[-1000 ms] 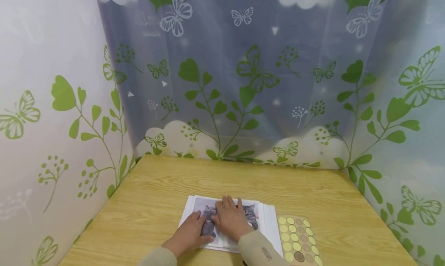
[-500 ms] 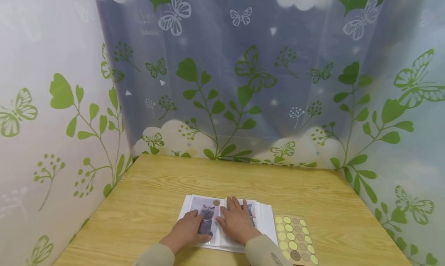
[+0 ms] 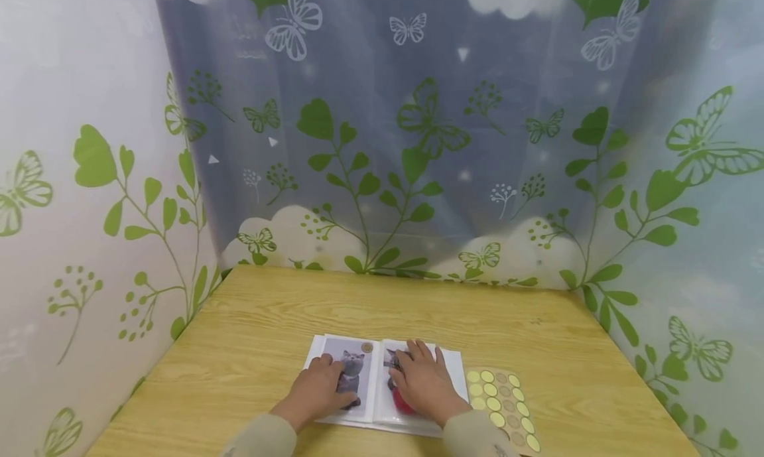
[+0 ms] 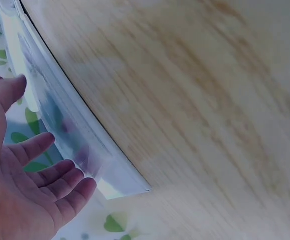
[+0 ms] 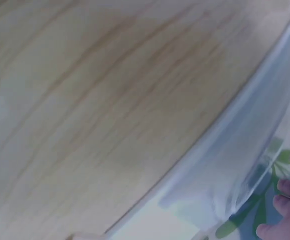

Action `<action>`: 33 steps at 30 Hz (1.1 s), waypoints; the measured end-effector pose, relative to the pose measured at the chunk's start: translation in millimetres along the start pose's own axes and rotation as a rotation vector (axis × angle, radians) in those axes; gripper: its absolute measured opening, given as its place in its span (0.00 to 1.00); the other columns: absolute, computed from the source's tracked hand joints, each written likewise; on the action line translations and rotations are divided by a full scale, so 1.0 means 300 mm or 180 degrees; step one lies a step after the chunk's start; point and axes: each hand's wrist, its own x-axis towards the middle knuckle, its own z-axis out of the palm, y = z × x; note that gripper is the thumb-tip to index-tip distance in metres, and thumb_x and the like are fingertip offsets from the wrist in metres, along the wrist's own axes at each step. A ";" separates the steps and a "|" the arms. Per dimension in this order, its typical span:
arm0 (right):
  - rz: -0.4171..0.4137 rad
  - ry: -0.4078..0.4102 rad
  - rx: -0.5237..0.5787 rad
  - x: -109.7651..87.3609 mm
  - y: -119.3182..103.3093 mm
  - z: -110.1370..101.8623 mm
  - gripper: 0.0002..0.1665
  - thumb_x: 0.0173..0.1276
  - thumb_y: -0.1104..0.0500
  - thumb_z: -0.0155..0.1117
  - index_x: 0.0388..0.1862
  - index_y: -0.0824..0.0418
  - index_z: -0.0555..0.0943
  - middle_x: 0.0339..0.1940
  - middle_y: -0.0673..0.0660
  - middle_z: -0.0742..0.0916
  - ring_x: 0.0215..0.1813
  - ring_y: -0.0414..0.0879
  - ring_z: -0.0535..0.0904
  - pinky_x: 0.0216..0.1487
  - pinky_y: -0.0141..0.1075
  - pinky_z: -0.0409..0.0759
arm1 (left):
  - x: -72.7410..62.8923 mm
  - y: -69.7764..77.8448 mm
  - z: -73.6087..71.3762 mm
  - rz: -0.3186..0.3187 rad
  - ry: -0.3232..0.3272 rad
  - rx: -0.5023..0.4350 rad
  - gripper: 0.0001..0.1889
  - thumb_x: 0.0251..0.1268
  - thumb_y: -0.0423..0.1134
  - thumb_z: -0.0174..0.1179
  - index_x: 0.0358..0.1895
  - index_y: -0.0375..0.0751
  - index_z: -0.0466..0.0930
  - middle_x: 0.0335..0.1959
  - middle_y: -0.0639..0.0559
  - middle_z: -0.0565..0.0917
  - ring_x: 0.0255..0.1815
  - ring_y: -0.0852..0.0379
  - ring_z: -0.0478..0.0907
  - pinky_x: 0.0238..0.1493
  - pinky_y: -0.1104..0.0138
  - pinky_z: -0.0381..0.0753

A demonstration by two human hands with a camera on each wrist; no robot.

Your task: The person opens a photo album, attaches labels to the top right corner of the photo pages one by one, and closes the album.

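Note:
A photo album [image 3: 375, 394] with clear page sleeves lies spread out on the wooden table. On its left page is a photo of a grey cat [image 3: 352, 367], with a round brown coin-like sticker [image 3: 367, 347] near the top right corner. My left hand [image 3: 315, 392] rests on that page's left part, its fingers extended. My right hand [image 3: 427, 383] lies flat on the right page, covering much of another cat photo with a red patch [image 3: 402, 402]. In the left wrist view, the left hand's fingertips [image 4: 87, 186] are at the album's edge.
Right of the album lies a sheet of round stickers [image 3: 495, 398], yellow and brown, partly behind the right sleeve. The wood-grain table [image 3: 370, 301] extends beyond the album to a patterned curtain [image 3: 358, 145] at the back and sides.
My right hand has slid right from the middle of the album over the right page, uncovering the round sticker and the red patch. The left hand stays on the left page.

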 end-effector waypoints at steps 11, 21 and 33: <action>0.0318 0.0319 0.0379 -0.087 0.109 -0.071 0.26 0.74 0.53 0.56 0.64 0.67 0.76 0.66 0.70 0.75 0.69 0.66 0.67 0.68 0.66 0.59 | 0.022 0.024 -0.010 -0.0080 0.0077 0.0086 0.27 0.56 0.52 0.70 0.51 0.33 0.81 0.40 0.44 0.77 0.44 0.45 0.75 0.47 0.47 0.78; 0.0646 0.0482 0.0473 -0.176 0.237 -0.100 0.28 0.74 0.54 0.59 0.63 0.73 0.74 0.62 0.74 0.77 0.66 0.70 0.70 0.64 0.65 0.65 | 0.040 0.058 -0.006 -0.0037 0.0065 0.0102 0.28 0.58 0.52 0.69 0.54 0.33 0.80 0.46 0.41 0.79 0.49 0.42 0.76 0.49 0.47 0.78; 0.1210 0.0354 0.0751 -0.305 0.348 -0.155 0.32 0.76 0.52 0.52 0.65 0.78 0.70 0.63 0.78 0.74 0.63 0.75 0.69 0.60 0.69 0.66 | 0.058 0.149 0.021 0.0190 0.0061 0.0153 0.31 0.61 0.55 0.66 0.56 0.31 0.78 0.57 0.33 0.78 0.57 0.34 0.75 0.56 0.42 0.75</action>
